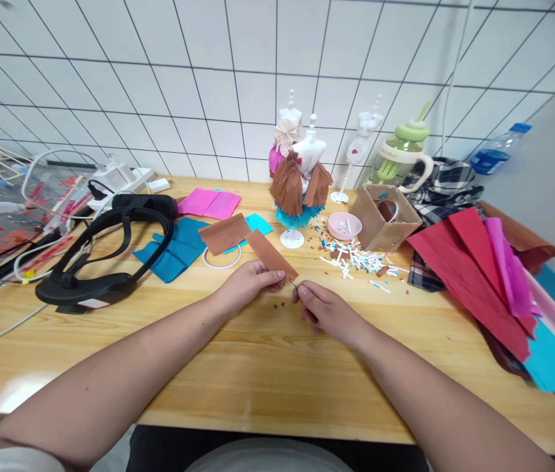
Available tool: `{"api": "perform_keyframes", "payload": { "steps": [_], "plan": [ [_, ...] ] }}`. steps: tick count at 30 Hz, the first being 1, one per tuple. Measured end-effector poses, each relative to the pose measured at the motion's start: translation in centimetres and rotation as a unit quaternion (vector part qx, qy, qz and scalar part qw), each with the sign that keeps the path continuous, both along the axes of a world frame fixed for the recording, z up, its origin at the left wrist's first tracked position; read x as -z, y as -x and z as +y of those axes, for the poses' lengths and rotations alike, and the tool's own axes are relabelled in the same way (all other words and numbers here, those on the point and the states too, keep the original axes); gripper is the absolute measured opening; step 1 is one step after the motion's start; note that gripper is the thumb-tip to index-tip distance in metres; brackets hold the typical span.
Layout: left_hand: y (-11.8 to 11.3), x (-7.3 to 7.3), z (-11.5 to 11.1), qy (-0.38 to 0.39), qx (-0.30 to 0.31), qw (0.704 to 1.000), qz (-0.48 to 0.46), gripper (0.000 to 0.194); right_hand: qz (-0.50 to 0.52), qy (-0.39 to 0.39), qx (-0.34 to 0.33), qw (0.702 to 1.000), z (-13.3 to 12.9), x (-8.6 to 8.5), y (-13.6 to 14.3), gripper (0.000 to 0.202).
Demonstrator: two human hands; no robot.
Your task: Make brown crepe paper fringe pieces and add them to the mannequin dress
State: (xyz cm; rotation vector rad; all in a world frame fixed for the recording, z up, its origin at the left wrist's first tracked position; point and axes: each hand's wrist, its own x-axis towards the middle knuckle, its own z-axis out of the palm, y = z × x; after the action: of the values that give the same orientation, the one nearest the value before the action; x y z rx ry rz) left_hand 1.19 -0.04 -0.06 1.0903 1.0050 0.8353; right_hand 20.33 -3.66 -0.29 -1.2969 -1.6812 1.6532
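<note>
My left hand pinches the lower end of a folded strip of brown crepe paper between thumb and fingers. Close on its right, my right hand is closed around what look like small scissors; only a thin dark tip shows, at the paper's lower edge, and the rest is hidden in the fingers. Tiny brown snippets lie on the table just below. Beyond my left hand are another brown crepe paper piece and a white ring.
A small dress form in brown and blue paper stands behind my hands, near a cardboard box, a pink bowl and white paper scraps. A black headset lies left; red crepe paper is heaped right.
</note>
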Motion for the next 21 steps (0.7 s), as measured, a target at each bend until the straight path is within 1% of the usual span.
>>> {"api": "perform_keyframes", "payload": {
  "steps": [6,11,15,21],
  "plan": [
    [0.08,0.04,-0.02,-0.005,0.058,0.998,0.02,0.028,-0.003,0.02,0.01,1.0,0.17,-0.3,0.04,0.038],
    [0.45,0.27,0.41,-0.017,0.057,0.998,0.033,0.025,0.014,0.029,0.006,0.999,0.3,-0.09,-0.14,0.035],
    [0.61,0.3,0.48,-0.014,0.077,0.997,0.02,0.021,0.013,0.031,0.004,0.999,0.25,-0.14,-0.16,0.036],
    [0.51,0.13,0.3,-0.005,0.083,0.996,0.009,0.025,0.014,0.044,0.003,0.999,0.24,-0.23,-0.09,0.036]
  ]
}}
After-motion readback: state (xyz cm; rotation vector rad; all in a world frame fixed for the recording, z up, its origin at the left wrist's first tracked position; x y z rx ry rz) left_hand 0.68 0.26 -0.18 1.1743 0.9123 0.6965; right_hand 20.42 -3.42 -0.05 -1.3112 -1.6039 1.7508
